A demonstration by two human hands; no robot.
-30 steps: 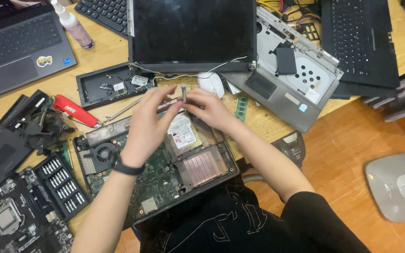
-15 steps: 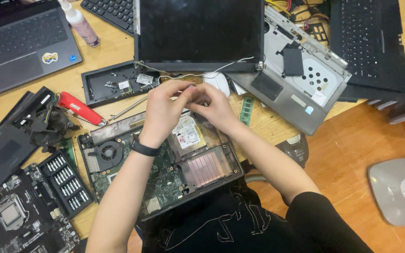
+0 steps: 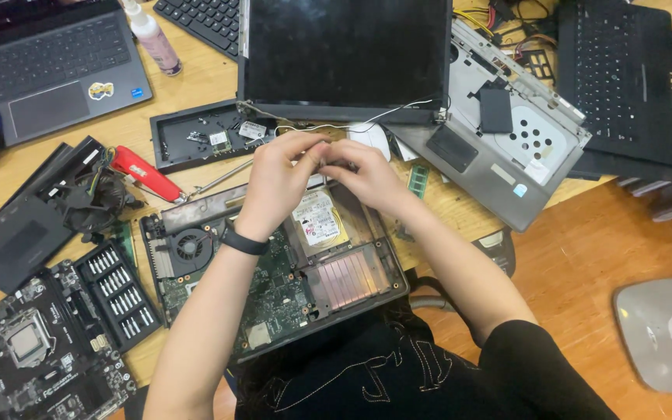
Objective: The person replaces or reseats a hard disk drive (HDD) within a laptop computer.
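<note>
Pinching something small, perhaps a screw, both hands meet fingers curled above the opened laptop base; a slip could drop it onto the circuit board below the fingers.

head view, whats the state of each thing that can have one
opened laptop base: cover off, board, fan and drive bare
dark screen: off, upright behind the hands
grey laptop: lid open, keyboard showing
bit set case: open, bits in rows
pink bottle: capped, upright
left hand: fingers pinched at the base's back edge
right hand: fingers meeting the left's; what they hold is hidden
</note>
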